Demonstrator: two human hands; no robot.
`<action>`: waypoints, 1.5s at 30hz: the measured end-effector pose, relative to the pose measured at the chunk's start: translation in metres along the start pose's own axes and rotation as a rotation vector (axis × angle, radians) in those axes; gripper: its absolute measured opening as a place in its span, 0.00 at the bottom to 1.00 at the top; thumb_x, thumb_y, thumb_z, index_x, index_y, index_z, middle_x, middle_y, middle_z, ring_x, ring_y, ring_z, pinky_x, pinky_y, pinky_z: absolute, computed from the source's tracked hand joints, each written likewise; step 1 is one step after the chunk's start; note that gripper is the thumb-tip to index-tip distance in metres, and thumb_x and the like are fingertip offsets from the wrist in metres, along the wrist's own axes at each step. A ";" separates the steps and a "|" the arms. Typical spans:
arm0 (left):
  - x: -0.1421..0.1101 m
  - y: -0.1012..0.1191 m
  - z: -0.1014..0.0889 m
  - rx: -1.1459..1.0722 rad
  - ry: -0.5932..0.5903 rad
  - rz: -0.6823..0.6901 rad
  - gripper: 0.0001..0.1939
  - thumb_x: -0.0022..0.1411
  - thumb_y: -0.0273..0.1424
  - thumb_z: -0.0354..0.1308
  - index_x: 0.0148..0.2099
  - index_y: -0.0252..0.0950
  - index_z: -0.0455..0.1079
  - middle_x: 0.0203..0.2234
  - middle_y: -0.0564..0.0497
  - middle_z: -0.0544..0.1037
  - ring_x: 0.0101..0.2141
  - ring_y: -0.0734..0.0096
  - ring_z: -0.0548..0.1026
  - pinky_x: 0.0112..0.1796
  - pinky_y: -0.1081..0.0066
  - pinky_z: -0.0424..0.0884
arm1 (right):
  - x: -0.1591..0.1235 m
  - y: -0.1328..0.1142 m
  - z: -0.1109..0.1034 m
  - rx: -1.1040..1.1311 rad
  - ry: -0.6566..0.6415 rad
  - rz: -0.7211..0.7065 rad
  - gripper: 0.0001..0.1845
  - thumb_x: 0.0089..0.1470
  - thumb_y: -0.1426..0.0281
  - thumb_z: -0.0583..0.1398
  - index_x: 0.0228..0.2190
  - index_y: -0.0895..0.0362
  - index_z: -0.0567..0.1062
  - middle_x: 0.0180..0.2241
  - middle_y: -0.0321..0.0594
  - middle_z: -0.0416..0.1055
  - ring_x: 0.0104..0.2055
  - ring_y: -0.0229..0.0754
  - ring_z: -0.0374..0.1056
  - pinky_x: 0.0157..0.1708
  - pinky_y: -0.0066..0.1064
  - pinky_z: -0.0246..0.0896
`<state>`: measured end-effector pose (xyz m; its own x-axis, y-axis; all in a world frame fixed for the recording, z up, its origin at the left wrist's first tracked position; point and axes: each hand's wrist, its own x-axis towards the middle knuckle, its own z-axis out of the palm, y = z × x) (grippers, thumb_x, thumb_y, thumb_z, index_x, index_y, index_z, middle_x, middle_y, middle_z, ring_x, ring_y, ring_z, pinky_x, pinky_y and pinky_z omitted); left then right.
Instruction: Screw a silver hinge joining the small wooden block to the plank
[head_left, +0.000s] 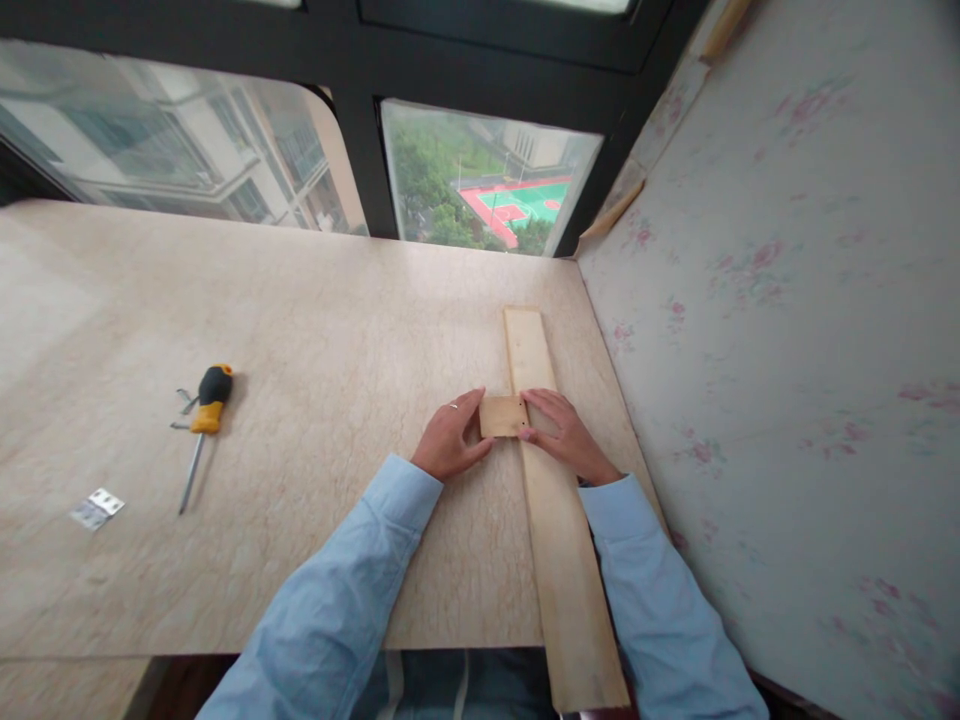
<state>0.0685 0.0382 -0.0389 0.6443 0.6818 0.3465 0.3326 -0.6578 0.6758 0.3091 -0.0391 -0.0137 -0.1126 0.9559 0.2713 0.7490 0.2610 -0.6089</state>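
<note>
A small rectangular wooden block [501,417] with dark holes near its right end is held between my two hands. My left hand [452,436] grips its left end, thumb below and fingers above. At its right end, my right hand [564,432] closes on it the same way, over a long wooden board [564,540]. The board lies lengthwise on the stone ledge, and its near end juts past the front edge. The block's right end overlaps the board's left side; whether it rests on the board I cannot tell.
To the left lies a yellow and black screwdriver [206,410] with several screws [184,402] beside its handle. Small metal hinges [98,508] sit farther left on the ledge [315,560]. A papered wall [780,350] bounds the right side, and windows [487,180] stand behind.
</note>
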 end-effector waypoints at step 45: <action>-0.007 -0.011 -0.022 -0.424 0.117 -0.188 0.41 0.51 0.39 0.70 0.65 0.35 0.61 0.55 0.34 0.73 0.47 0.56 0.78 0.47 0.55 0.77 | -0.015 -0.024 0.018 -0.029 0.146 0.072 0.28 0.58 0.57 0.61 0.57 0.52 0.69 0.56 0.48 0.72 0.60 0.53 0.65 0.62 0.53 0.57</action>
<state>0.0457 0.0476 -0.0342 0.5100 0.8238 0.2474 0.1098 -0.3476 0.9312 0.2808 -0.0573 -0.0168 0.0365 0.9416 0.3348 0.7705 0.1869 -0.6094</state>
